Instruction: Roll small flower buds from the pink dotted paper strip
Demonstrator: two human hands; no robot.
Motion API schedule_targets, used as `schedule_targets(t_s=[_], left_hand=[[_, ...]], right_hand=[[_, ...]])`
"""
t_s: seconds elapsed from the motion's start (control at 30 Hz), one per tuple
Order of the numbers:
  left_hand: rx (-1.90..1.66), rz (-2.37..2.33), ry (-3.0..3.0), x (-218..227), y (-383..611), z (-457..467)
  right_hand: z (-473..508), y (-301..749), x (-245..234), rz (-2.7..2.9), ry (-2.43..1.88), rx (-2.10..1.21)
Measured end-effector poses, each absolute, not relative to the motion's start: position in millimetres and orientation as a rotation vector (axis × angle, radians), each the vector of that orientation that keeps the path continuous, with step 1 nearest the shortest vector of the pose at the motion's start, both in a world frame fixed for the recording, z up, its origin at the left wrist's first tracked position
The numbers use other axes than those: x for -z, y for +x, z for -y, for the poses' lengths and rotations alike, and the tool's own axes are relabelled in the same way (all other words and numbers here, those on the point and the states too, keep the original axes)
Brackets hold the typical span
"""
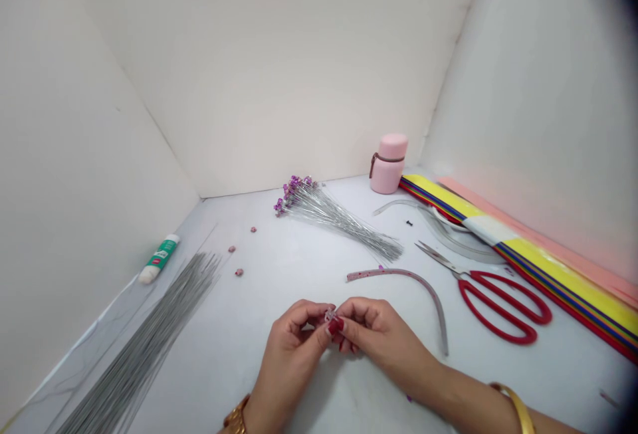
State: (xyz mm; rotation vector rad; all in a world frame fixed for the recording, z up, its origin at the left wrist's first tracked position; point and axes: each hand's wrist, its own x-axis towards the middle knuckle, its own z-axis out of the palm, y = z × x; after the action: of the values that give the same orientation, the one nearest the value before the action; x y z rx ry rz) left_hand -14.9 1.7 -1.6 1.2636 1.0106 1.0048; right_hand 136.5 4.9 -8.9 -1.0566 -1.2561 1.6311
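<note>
My left hand [286, 354] and my right hand [379, 334] meet above the white work surface [239, 354]. Their fingertips pinch a tiny pink-and-silver piece [330, 316], partly hidden by my fingers, so I cannot tell exactly what it is. A curved glittery grey-pink strip [409, 276] lies just beyond my right hand, apart from it. A bundle of silver wires tipped with small purple flowers [323, 211] lies farther ahead. Plain grey wires [139, 341] lie in a long bundle to the left.
Red-handled scissors [498, 304] and a stack of coloured paper strips [528, 254] lie at the right. A pink jar [387, 165] stands in the back corner. A glue tube [158, 259] and several small pink bits [237, 272] lie left. White walls surround the surface.
</note>
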Motion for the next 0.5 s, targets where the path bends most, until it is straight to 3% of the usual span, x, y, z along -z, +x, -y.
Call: schedule_targets(t_s=[0.5], left_hand=[[-1.033, -1.087, 1.308, 10.3, -17.8, 2.8]], right_hand=[[-5.4, 136.8, 11.7, 1.275, -1.008, -1.684]])
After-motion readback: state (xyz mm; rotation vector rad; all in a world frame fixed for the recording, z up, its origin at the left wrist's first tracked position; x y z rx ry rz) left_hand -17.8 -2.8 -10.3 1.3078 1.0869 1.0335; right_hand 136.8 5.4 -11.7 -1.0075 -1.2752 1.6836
